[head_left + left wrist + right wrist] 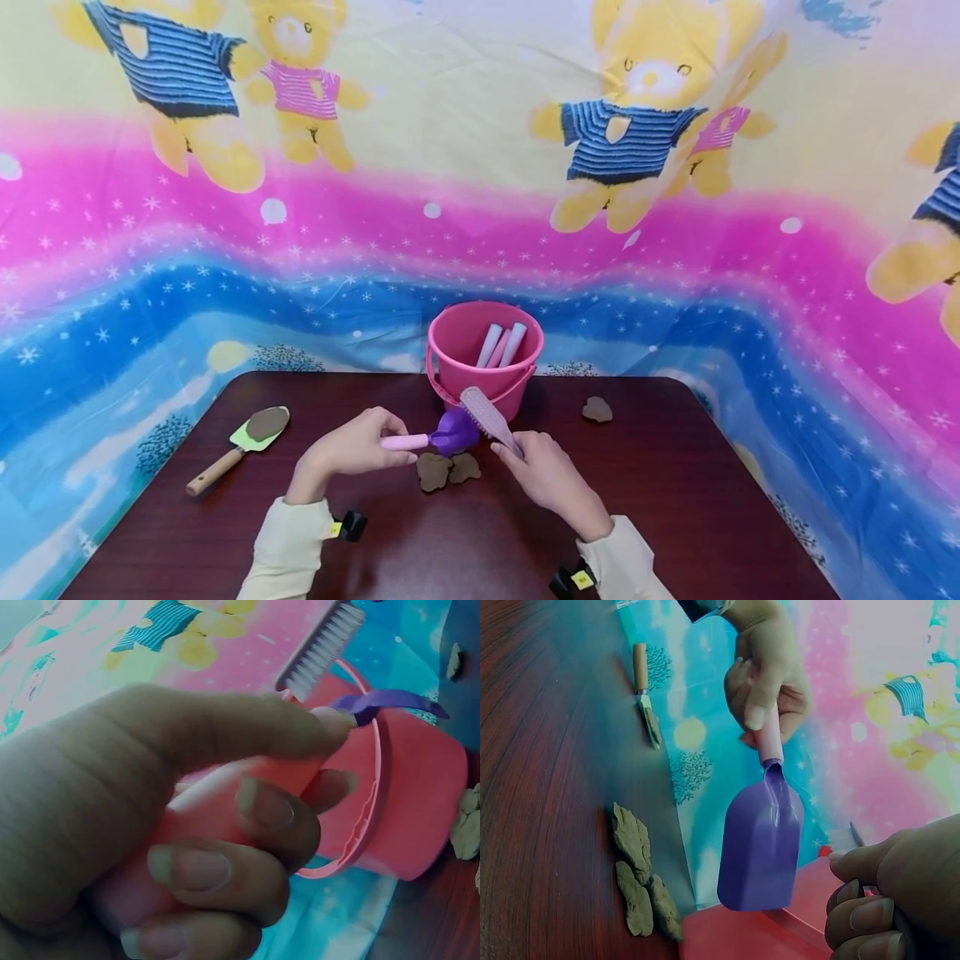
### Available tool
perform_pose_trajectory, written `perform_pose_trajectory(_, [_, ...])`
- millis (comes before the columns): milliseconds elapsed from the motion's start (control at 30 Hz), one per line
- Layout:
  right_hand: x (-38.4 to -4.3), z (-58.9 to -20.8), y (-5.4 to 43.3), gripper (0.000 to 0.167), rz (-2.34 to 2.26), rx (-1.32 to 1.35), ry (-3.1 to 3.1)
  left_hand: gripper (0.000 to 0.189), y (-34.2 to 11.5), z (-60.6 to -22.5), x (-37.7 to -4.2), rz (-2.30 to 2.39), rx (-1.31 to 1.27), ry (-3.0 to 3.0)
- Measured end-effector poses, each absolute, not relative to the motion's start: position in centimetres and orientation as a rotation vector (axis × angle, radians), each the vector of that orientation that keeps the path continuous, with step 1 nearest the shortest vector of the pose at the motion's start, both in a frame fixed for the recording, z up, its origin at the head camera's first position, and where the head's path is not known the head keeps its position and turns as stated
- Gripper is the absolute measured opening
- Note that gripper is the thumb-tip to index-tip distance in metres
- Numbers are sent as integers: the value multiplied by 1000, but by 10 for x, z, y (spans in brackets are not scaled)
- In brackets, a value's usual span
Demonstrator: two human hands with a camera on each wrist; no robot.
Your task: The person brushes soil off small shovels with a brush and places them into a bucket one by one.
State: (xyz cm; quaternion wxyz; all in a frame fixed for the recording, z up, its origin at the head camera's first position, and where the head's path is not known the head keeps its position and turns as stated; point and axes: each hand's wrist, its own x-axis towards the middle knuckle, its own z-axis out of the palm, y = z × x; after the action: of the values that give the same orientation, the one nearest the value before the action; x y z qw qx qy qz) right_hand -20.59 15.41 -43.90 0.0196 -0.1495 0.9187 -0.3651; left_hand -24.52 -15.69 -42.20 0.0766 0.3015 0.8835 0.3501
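Note:
My left hand [352,442] grips a toy shovel by its pink handle [225,802]; the purple scoop [761,851] reaches toward the middle of the table. In the head view, my right hand [547,472] holds a pale mauve brush [487,414] by its handle, its head slanting up and left beside the scoop. White bristles [330,649] show in the left wrist view. Brown clay-like lumps [432,472] lie on the table just below the scoop. Behind both tools stands a pink bucket [487,380]; brush and scoop overlap its lower front in the head view.
Two pale handles [513,344] and a pink one stick up inside the bucket. At left lies a green trowel with a wooden handle [216,472], a brown lump [267,423] on its blade. Another lump [597,408] sits at right. Printed cloth [360,317] hangs around the dark table [645,500].

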Motion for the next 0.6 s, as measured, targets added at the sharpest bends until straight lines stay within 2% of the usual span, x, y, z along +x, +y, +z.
perform_pose_trajectory(100, [-205,-438,153,29,-1141,-470,2836,13,-156,-424,-246,1089,941,2634])
perform_pose_trajectory(267, [-202,-437,151,29,-1142,-476,2831,14,-152,-424,-246,1146,964,2542])
perform_pose_trajectory(600, [-199,-436,148,31,-1133,-499,2820,29,-146,-423,-245,1095,959,2531])
